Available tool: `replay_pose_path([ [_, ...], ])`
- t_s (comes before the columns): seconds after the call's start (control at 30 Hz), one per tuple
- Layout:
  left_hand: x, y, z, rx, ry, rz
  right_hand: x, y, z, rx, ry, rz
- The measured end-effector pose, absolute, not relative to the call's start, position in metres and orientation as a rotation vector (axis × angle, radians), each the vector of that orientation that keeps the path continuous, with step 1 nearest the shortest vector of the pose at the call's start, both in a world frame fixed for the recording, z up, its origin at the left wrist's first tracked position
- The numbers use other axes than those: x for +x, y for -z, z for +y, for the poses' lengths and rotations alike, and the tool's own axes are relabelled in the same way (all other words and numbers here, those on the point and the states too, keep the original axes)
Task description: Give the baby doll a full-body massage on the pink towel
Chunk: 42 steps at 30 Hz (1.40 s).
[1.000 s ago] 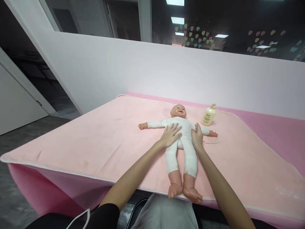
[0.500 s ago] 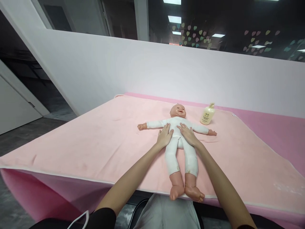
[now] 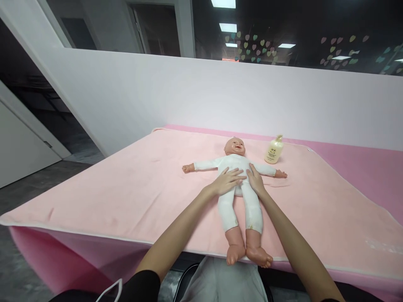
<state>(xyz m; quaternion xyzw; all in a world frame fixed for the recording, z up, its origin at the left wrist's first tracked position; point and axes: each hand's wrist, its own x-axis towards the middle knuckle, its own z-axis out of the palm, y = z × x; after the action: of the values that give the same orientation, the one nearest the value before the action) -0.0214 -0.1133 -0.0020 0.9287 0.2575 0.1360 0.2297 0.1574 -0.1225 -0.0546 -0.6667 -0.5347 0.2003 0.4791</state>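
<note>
A baby doll [image 3: 234, 161] with a white cloth body lies on its back on a pink blanket [image 3: 126, 180], arms spread wide and feet at the table's front edge. My left hand [image 3: 228, 180] rests flat across the doll's lower belly, fingers stretched to the right. Along the right side of the doll's torso lies my right hand [image 3: 255, 179], its fingers extended toward the doll's chest. Neither hand grips anything. A pale yellow pump bottle [image 3: 273, 151] stands upright just beyond the doll's arm on the right.
Behind the table rises a white partition [image 3: 204, 96] with dark glass above it. A pink cover [image 3: 362, 172] shows under the blanket and hangs down at the front left. A door [image 3: 25, 138] is at the far left.
My left hand has turned from pointing up the torso to lying across the belly. My right hand has shifted from the belly to the doll's right-hand side in view.
</note>
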Motion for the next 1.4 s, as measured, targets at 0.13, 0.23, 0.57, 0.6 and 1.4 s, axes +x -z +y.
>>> replay_pose_path([
  [0.13,-0.027,0.022,-0.097,2.335,-0.519,1.121,0.154,0.045,-0.132,-1.604,-0.366,-1.291],
  [0.23,-0.030,0.034,-0.091,2.164,-0.595,1.306,0.147,0.029,-0.146,-1.393,-0.027,-1.529],
  [0.57,-0.029,0.041,-0.090,2.112,-0.662,1.361,0.124,0.019,-0.147,-1.496,-0.211,-2.176],
  [0.6,-0.029,0.041,-0.090,2.107,-0.664,1.362,0.125,0.019,-0.145,-1.576,-0.212,-2.151],
  [1.4,-0.025,0.003,-0.109,2.514,-0.348,0.648,0.150,0.050,-0.126,-1.834,-0.304,-1.341],
])
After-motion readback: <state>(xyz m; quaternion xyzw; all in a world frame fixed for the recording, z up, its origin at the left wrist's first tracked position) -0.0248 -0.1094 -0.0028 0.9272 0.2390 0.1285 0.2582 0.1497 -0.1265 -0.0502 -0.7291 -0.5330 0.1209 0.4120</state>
